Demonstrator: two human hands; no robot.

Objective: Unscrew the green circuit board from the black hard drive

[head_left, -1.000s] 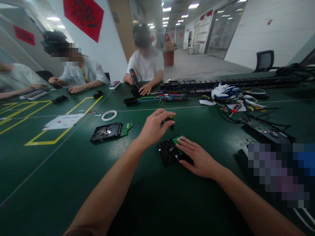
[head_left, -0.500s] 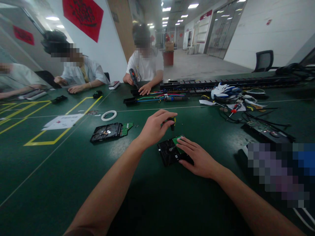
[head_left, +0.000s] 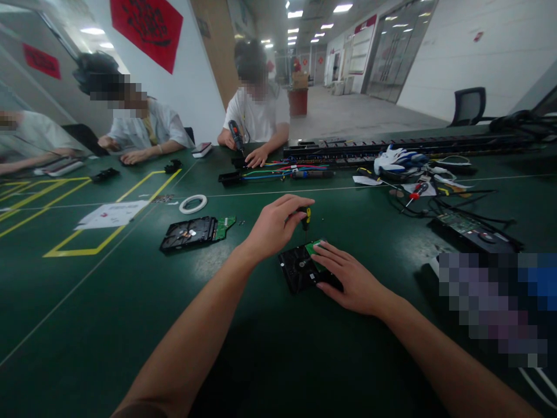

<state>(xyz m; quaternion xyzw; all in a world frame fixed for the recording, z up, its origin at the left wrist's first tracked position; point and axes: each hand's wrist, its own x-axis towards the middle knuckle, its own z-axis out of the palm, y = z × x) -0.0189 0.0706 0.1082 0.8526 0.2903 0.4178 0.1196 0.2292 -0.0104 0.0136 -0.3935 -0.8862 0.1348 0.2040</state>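
Observation:
A black hard drive (head_left: pixel 297 269) with a green circuit board lies on the green table (head_left: pixel 130 302) in front of me. My left hand (head_left: pixel 273 226) is closed round a small screwdriver (head_left: pixel 306 217) with a black and yellow handle, held upright with its tip on the drive's far edge. My right hand (head_left: pixel 351 279) lies flat on the drive's right side, fingers stretched out, pressing it down.
A second opened hard drive (head_left: pixel 194 232) lies to the left, with a roll of white tape (head_left: pixel 194 204) and a paper sheet (head_left: pixel 112 214) beyond. Coloured cables (head_left: pixel 287 170), gloves (head_left: pixel 398 160) and tools lie across the far side. Two people sit opposite; one holds an electric screwdriver (head_left: pixel 236 135).
My left hand's fingers have shifted slightly round the screwdriver handle, turning it. The right hand and the drive have stayed put.

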